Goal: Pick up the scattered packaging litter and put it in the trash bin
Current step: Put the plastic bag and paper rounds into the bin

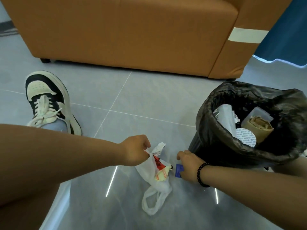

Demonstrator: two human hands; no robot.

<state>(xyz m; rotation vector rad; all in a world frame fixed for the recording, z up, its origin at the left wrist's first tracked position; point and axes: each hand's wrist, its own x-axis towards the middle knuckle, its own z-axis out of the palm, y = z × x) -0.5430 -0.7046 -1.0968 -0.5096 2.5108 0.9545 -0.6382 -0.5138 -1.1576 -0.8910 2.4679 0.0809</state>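
Observation:
A white plastic bag (150, 171) with red and cream wrappers inside lies on the grey tiled floor in front of me. My left hand (135, 150) pinches the bag's top edge, where crumpled white paper (158, 147) sticks out. Just right of the bag, my right hand (188, 165) grips a small blue packet (178, 170) at floor level. The trash bin (216, 146), lined with a black bag, stands right beside my right hand. It holds white wrappers, a round foil seal and a brown paper piece.
An orange-brown sofa (132, 34) fills the back, close behind the bin. My foot in a black and white sneaker (48, 100) rests on the floor at the left. A blue curtain (289, 35) hangs at the far right.

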